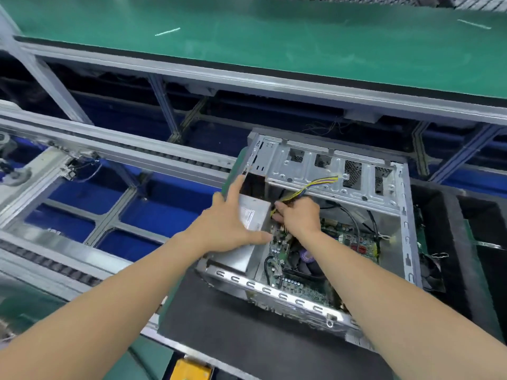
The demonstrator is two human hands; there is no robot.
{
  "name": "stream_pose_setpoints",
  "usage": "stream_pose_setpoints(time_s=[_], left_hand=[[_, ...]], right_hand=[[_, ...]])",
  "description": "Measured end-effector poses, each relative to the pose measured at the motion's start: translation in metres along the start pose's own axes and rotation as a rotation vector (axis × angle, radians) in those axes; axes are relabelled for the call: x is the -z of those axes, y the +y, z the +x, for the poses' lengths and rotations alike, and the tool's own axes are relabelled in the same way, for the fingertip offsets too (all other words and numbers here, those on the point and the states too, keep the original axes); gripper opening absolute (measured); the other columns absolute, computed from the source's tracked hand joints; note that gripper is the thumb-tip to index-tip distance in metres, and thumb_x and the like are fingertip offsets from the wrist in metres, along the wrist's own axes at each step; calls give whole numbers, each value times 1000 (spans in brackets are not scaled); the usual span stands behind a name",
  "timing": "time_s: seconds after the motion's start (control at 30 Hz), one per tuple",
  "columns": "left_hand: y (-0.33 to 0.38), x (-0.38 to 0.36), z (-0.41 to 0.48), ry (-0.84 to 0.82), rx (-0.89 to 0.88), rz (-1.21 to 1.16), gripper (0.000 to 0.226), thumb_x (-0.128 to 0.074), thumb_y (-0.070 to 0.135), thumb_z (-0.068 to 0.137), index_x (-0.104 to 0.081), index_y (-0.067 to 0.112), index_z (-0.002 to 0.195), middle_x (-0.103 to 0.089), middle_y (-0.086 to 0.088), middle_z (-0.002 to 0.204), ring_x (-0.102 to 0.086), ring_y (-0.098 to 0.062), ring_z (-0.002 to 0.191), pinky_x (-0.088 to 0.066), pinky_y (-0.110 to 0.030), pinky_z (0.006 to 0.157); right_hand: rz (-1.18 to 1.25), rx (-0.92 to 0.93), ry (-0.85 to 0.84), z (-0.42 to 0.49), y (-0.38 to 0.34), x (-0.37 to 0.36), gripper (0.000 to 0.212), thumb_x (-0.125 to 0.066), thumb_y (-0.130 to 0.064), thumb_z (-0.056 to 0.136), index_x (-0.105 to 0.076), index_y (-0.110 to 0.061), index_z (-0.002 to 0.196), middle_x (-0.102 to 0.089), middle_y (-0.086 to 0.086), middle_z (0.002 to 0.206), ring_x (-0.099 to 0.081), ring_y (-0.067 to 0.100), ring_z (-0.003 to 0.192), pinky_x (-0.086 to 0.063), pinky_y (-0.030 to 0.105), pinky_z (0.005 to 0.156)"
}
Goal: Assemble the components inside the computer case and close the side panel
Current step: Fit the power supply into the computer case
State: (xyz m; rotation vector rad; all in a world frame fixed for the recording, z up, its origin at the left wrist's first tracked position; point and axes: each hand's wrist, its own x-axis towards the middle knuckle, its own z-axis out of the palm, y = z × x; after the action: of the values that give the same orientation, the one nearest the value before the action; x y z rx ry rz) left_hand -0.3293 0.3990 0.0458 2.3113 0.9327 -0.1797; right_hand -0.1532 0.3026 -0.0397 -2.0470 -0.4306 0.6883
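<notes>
On the black mat at the near right, the computer case is lying with its open side facing up and the motherboard showing inside. The left hand is pressing on the power supply at the case's left end, fingers straight and spread. Just to its right, the right hand is gripping the yellow-and-black wire bundle, fingers curled round it. An aluminium conveyor frame is running along the left, with a green shelf sitting at the far side.

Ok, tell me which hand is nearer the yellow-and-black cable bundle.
Right. The right hand grips the cable bundle inside the case; the left hand lies spread on the power supply, just left of it.
</notes>
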Motion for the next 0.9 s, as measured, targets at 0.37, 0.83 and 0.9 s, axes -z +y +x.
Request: stream_pose_setpoints(time_s=[0.37, 0.83, 0.9], left_hand=[[-44, 4, 5, -251, 125, -807, 130, -105, 38, 47, -28, 45, 151, -73, 2, 125, -75, -22, 104, -61, -46, 91], [-37, -5, -5, -58, 109, -681, 131, -94, 71, 43, -29, 44, 153, -54, 18, 137, -58, -12, 119, -48, -28, 95], [-37, -4, -3, -72, 101, -656, 132, -94, 72, 41, -29, 44, 153, -54, 13, 143, -59, -16, 123, -50, -35, 104]], right_hand=[[-227, -27, -347, -44, -24, 21, 94, -36, -108, 69, -68, -36, 121, -65, -9, 117, -62, 17, 109, -44, 41, 93], [-218, 93, -443, -56, -33, 12, 104, -60, -102, 60, -55, -42, 144, -50, -48, 129, -49, -1, 129, -38, 35, 105], [-183, 138, -450, -53, -29, 11, 94, -62, -99, 62, -65, -38, 133, -65, -33, 131, -57, 4, 130, -42, 42, 112]])
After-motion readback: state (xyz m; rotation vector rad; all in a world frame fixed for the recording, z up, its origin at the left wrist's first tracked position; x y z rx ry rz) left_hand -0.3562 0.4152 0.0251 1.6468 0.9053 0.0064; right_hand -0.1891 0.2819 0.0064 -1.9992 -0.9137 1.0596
